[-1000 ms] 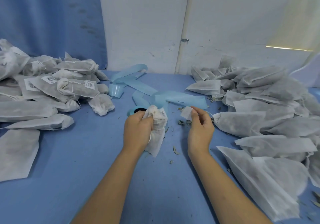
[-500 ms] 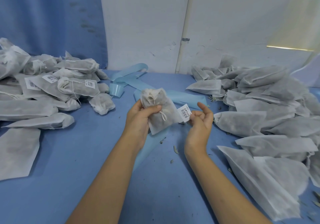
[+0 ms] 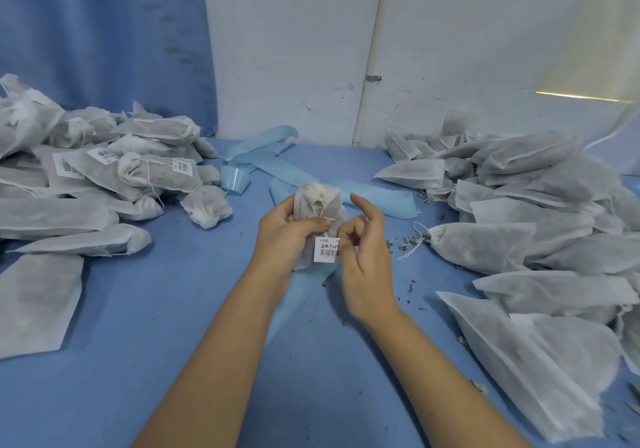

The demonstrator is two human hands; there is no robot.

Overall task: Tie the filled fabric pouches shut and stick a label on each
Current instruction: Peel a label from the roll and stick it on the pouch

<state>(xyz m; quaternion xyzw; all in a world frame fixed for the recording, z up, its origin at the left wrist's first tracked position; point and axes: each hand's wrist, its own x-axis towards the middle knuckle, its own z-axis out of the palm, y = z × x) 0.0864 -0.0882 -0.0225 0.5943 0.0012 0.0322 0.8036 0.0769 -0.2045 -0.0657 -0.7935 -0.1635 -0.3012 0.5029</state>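
Currently: labelling step, one pouch in hand. The left hand point(image 3: 287, 240) grips the pouch point(image 3: 320, 202) around its body and holds it above the table point(image 3: 156, 326), gathered neck up. The drawstring point(image 3: 321, 213) is already tied, and the thumb lies across the front just below the knot.

The label point(image 3: 325, 250) sits against the lower front of the pouch, barcode facing the camera. The right hand point(image 3: 367, 267) has curled fingers over the label's right edge and appears to pinch it there, with the index finger raised clear. Whether the adhesive has bonded cannot be told.

Method note for this step:
- Brace the fabric from behind with the left fingers so the filling gives a firm backing.
- Press from the free left edge towards the held edge, then release the pinch last.
- Smooth flat, since creases in the soft cloth would likely lift a corner.
- Keep the string tail out from under the label.

Surroundings: labelled pouches point(image 3: 138, 174) are piled at left and unlabelled pouches point(image 3: 519, 226) at right. A blue backing strip point(image 3: 381, 198) lies on the table beyond the hands.
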